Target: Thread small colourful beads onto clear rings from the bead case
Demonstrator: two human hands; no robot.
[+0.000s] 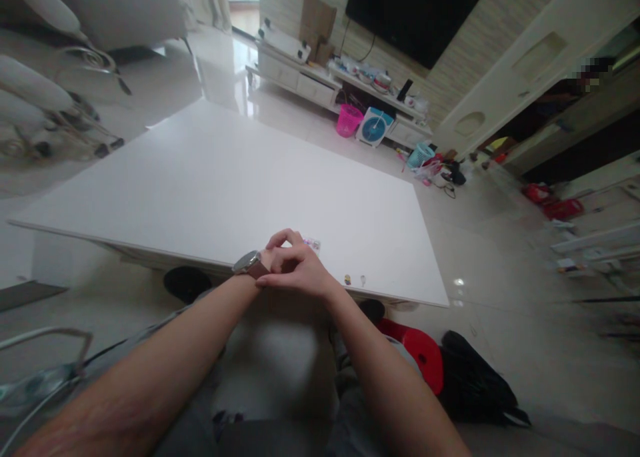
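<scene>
My left hand (267, 260) is at the near edge of the white table, mostly covered by the right one, so its fingers are hidden. A wristwatch (250, 264) with a round face and brownish strap is on the left wrist. My right hand (300, 267) reaches across, thumb and fingers curled round the wrist at the watch's strap side. Just beyond the hands lies a small clear packet (313, 244) with colourful bits, partly hidden. To the right, a tiny yellow-and-dark trinket (347, 279) and a small pale trinket (363, 280) rest near the edge.
The white table (240, 170) spreads out ahead of me. Beyond it stand a pink basket (349, 120), a box fan (374, 128) and a low TV cabinet (310, 87). A red stool (425, 357) and a black bag (475, 384) are at lower right.
</scene>
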